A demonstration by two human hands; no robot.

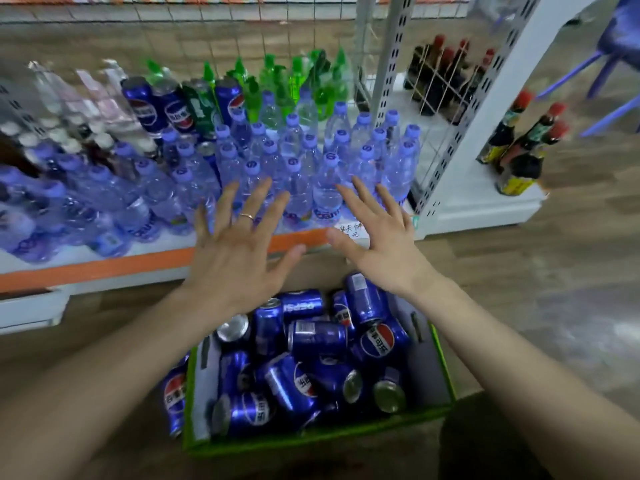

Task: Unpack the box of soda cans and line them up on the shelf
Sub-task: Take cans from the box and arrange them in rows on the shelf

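A green-edged cardboard box [441, 358] sits on the floor below me, filled with several blue soda cans [317, 337] lying in a jumble. One more can [175, 396] lies outside the box at its left wall. My left hand [242, 251] and my right hand [381, 237] hover above the box's far end with fingers spread, holding nothing. Both reach toward the low shelf [104, 266] with its orange front strip. A few blue soda cans [176, 110] stand at the back of that shelf.
Clear water bottles [298, 168] with purple caps crowd the shelf's front. Green bottles [294, 81] stand behind them. Dark sauce bottles [519, 147] stand on a neighbouring white shelf at right. A perforated white upright [450, 143] divides the two. Wood-pattern floor surrounds the box.
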